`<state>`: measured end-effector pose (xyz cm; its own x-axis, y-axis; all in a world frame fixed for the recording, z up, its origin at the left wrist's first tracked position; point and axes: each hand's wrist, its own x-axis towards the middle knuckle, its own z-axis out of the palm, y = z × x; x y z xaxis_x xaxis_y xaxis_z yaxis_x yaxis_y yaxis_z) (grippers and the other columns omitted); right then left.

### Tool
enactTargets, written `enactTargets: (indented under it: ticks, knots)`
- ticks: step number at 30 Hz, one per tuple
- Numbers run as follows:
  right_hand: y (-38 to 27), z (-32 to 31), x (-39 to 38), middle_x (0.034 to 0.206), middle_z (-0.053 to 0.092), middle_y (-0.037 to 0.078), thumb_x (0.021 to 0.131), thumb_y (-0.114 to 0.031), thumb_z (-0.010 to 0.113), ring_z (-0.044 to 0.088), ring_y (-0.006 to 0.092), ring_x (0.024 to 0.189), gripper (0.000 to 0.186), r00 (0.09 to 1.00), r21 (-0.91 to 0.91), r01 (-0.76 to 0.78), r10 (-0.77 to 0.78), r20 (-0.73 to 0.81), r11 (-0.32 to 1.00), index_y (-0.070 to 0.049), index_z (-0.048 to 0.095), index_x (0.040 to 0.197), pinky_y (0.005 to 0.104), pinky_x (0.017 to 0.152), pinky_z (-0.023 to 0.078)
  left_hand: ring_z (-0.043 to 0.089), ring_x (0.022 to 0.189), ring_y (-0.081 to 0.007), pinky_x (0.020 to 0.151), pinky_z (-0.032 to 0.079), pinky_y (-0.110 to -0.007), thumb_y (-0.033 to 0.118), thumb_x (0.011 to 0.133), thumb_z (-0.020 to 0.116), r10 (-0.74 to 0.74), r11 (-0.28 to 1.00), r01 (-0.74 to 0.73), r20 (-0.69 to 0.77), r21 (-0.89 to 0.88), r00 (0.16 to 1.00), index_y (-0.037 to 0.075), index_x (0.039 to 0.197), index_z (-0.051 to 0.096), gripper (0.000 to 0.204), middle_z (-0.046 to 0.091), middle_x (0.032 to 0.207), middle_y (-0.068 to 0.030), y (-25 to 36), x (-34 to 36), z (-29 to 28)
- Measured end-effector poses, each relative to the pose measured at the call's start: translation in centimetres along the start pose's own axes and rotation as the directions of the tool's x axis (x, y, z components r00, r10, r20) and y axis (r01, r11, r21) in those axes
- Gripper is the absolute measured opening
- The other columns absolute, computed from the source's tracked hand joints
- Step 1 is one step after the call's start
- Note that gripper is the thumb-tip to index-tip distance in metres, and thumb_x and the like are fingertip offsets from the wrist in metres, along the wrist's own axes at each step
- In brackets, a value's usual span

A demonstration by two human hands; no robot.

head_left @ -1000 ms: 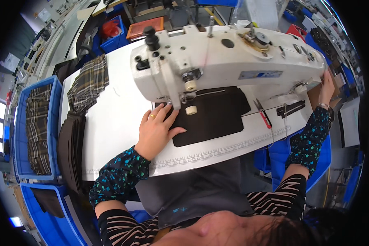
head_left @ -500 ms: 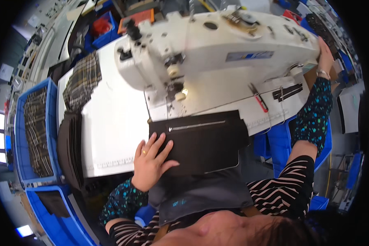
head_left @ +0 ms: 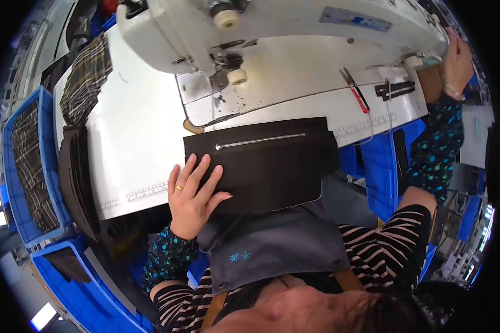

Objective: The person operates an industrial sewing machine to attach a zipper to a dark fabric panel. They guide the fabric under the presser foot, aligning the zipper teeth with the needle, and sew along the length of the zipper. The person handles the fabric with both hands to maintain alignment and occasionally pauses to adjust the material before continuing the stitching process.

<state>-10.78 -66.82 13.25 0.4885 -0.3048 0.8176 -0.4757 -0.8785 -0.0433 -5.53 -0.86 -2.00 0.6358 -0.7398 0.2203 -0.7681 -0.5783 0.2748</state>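
Note:
My left hand [head_left: 191, 200] lies flat with spread fingers on a dark brown fabric panel [head_left: 261, 180], near its left end. A silver zipper [head_left: 261, 140] runs across the panel's upper part, its pull at the left. The panel rests partly on the white table's front edge and hangs over my grey apron [head_left: 283, 244]. My right hand [head_left: 457, 64] reaches to the right end of the white sewing machine [head_left: 294, 25], fingers stretched out against it. Whatever part it touches there is largely hidden. The needle area lies beyond the panel.
Red-handled thread snips [head_left: 361, 100] and black zipper pieces [head_left: 394, 90] lie on the table [head_left: 133, 150] at right. Stacked dark panels [head_left: 78, 177] and plaid fabric [head_left: 89, 77] sit at its left. A blue bin [head_left: 50, 166] holds more plaid pieces; another blue bin [head_left: 380, 177] stands below right.
The view has shifted, so the machine sits higher in the picture. My left hand stays on the panel, and my right hand stays at the machine's right end.

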Motion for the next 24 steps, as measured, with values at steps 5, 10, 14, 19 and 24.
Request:
enactTargets:
  ticks: [5,10,14,19,24]
  knots:
    - [-15.4,-4.1,-14.5,0.076,0.065,0.004,0.093,-0.026,0.079,0.063,0.0252,0.064,0.018,0.842,0.153,0.500,-0.520,0.147,0.853,-0.010,0.071,0.090,0.0369,0.057,0.051,0.057,0.139,-0.0337,0.120,0.035,-0.053,0.049,0.090,0.074,0.040,0.999,-0.040,-0.035,0.010,0.999,0.016,0.131,0.077,0.052,0.068,0.143,-0.0092,-0.1,0.5,0.3]
    - [-16.9,-1.8,-20.6,0.085,0.070,0.006,0.091,-0.012,0.067,0.070,0.0261,0.072,0.025,0.851,0.097,0.430,-0.439,0.289,0.898,-0.010,0.070,0.116,0.0371,0.062,0.056,0.055,0.140,-0.0345,0.121,0.034,-0.053,0.049,0.088,0.078,-0.005,0.999,0.010,-0.137,0.032,0.991,0.006,0.141,0.066,0.069,0.067,0.143,-0.0091,0.0,2.4,0.1]
    - [-17.5,-5.1,-18.8,0.089,0.068,0.010,0.091,-0.007,0.060,0.070,0.0312,0.077,0.031,0.688,0.061,0.347,-0.298,0.662,0.936,-0.009,0.069,0.121,0.0400,0.067,0.057,0.054,0.137,-0.0353,0.116,0.038,-0.050,0.051,0.077,0.087,-0.105,0.993,0.117,-0.271,0.026,0.957,0.003,0.152,0.053,0.095,0.065,0.142,-0.0098,0.4,5.6,-0.1]
    - [-22.9,-5.6,-17.0,0.093,0.063,0.012,0.092,-0.005,0.058,0.067,0.0346,0.086,0.022,0.706,0.508,0.196,-0.481,0.520,0.839,-0.008,0.066,0.112,0.0431,0.073,0.055,0.056,0.111,-0.0320,0.101,0.043,-0.046,0.055,0.064,0.093,-0.169,0.985,0.156,-0.242,-0.075,0.955,0.006,0.147,0.058,0.103,0.065,0.117,-0.0090,-1.1,6.6,1.5]
    - [-31.4,-1.6,-17.4,0.090,0.059,0.007,0.091,-0.014,0.064,0.065,0.0273,0.082,0.011,0.619,0.646,0.414,-0.718,0.318,0.642,-0.009,0.062,0.101,0.0404,0.071,0.054,0.057,0.105,-0.0309,0.099,0.044,-0.044,0.052,0.059,0.096,-0.194,0.979,0.171,-0.235,-0.113,0.952,0.007,0.128,0.067,0.087,0.064,0.109,-0.0072,-1.1,6.5,1.2]
